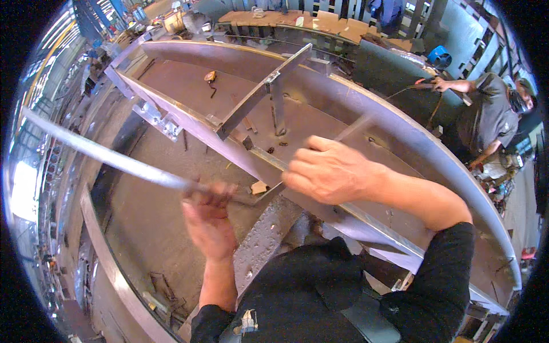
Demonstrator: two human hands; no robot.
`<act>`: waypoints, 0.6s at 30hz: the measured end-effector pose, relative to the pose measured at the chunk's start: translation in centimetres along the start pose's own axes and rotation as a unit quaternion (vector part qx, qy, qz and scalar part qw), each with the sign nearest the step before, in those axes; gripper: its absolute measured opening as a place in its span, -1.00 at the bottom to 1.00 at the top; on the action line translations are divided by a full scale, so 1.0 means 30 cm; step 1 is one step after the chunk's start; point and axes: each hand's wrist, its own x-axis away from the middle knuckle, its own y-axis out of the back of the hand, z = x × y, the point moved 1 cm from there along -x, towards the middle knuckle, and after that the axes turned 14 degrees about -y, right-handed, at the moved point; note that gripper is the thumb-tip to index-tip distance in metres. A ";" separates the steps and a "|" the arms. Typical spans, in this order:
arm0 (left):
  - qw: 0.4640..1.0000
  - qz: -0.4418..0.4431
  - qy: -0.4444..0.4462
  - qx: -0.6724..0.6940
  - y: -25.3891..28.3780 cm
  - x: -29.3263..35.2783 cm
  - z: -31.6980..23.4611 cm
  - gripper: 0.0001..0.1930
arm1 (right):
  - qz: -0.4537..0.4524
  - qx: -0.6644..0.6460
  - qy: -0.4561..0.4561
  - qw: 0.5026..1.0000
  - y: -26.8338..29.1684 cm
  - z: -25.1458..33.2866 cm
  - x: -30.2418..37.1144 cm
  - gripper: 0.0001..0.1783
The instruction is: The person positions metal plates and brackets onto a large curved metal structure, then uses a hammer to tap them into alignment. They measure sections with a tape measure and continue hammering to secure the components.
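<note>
My left hand [211, 220], smeared by motion, has its fingers curled round a long flat metal bar [120, 160] that reaches out to the far left. Just past that hand the bar seems to meet a shorter leg at a corner, running up to my right hand [334, 171]. My right hand is closed in a fist round this leg, whose blurred end sticks out beyond the knuckles. Whether both legs are one piece I cannot tell for sure. Below both hands lies a large curved steel frame [200, 123], its near rail passing under my right forearm.
A steel crosspiece [266, 88] spans the frame. On its plate sits an orange tape measure [211, 76]. A pitted metal beam [266, 237] lies by my body. At the right, another person [494, 108] holds a tool with a cable. A bench with cardboard [320, 24] stands behind.
</note>
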 end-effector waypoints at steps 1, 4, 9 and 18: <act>0.999 -0.024 0.013 0.026 0.090 -0.001 -0.041 -0.56 | -0.099 -0.023 0.011 0.995 -0.018 0.033 -0.024 -0.80; 0.979 -0.168 -0.090 -0.077 0.209 -0.028 -0.152 -0.62 | -0.228 -0.118 -0.084 0.963 -0.092 -0.023 -0.030 -0.80; 0.915 -0.256 -0.152 -0.270 0.518 -0.022 -0.383 -0.59 | 0.014 -0.237 -0.350 0.906 -0.566 -0.245 -0.051 -0.73; 0.699 -0.260 -0.117 -0.656 1.197 0.361 -0.462 -0.50 | 0.050 -0.185 -0.239 0.952 -1.497 -0.409 -0.458 -0.71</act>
